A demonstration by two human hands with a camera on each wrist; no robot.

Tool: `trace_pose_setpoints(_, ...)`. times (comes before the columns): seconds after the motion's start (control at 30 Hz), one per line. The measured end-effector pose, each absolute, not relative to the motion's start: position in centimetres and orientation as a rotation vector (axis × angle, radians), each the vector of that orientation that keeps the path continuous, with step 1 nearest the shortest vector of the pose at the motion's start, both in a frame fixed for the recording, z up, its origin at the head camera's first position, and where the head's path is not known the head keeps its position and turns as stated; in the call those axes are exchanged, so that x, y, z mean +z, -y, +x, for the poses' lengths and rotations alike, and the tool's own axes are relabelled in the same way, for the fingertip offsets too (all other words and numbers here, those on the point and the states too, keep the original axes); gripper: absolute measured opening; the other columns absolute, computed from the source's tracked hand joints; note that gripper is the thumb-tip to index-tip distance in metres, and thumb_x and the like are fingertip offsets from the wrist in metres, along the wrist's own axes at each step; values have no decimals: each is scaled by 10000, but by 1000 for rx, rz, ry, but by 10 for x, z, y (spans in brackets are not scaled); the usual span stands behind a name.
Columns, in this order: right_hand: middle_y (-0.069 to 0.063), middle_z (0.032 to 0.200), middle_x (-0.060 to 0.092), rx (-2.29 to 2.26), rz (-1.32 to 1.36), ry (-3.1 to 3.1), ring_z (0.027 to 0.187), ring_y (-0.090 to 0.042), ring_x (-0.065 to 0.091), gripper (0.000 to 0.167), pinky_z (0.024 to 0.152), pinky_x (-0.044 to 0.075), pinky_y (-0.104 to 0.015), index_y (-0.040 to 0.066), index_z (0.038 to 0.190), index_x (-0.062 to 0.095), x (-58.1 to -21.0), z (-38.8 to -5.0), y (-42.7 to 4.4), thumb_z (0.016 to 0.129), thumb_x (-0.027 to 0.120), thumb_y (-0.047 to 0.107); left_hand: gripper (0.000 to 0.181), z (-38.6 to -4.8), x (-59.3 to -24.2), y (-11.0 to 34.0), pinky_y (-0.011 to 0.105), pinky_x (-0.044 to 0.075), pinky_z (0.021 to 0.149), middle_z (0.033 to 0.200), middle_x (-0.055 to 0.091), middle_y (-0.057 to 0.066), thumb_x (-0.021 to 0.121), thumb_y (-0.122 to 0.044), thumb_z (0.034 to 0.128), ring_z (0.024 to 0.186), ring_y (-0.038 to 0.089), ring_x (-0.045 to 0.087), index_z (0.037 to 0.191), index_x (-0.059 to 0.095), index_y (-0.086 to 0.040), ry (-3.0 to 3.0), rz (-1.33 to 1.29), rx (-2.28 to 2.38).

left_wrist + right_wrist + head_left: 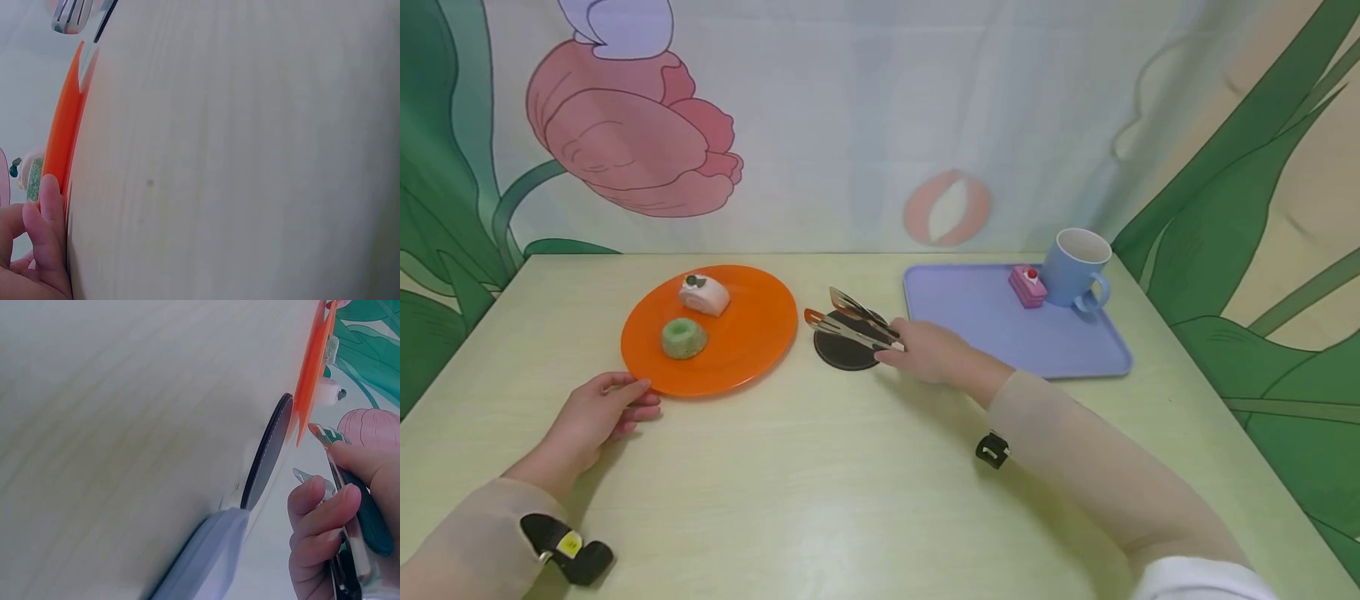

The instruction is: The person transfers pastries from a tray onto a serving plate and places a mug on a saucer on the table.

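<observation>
My left hand [597, 417] pinches the near left rim of an orange plate [745, 350]. On the plate sit a pale pink roll cake [706, 296] and a green ring-shaped cake [682, 339]. In the left wrist view, fingertips [50, 187] meet the plate's edge. My right hand [928, 352] grips metal serving tongs [853, 328] with dark handles, their two arms spread apart and pointing left. The tongs are above a round black coaster [842, 354], with nothing between their tips. The right wrist view shows fingers [325, 512] wrapped around the tongs' handles.
A lavender tray [966, 308] lies at the right, its left edge close to my right hand. A pink layered cake [1028, 286] and a blue mug [1075, 268] stand at its far right. Behind the table hangs a printed curtain [835, 125].
</observation>
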State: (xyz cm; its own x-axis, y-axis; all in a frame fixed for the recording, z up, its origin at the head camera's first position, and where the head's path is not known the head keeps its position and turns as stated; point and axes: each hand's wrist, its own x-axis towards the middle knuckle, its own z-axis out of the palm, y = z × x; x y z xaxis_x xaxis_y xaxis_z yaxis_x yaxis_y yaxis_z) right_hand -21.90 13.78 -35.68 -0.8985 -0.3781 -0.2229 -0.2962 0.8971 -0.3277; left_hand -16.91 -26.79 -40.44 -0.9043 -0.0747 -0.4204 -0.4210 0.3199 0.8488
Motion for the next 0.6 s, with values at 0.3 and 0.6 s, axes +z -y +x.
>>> trace_pose_setpoints(0.3,-34,744,550,-465,-485,-2798,664,-197,510,382,593,424,-338,76,1068,512,-357,-217,-152,919,538,428,540,-170,-404,268,199,490,641,837,649,-93,459,-390,970,758,39,642,1324,342,1,-2304,-452,1581)
trace_pose_setpoints(0.6,-22,698,524,-511,-494,-2819,623,-191,487,324,540,400,-320,82,992,506,-352,-211,-170,916,562,392,560,-169,-405,267,192,487,637,825,655,-103,460,-395,969,754,31,643,1342,330,2,-2316,-458,1573)
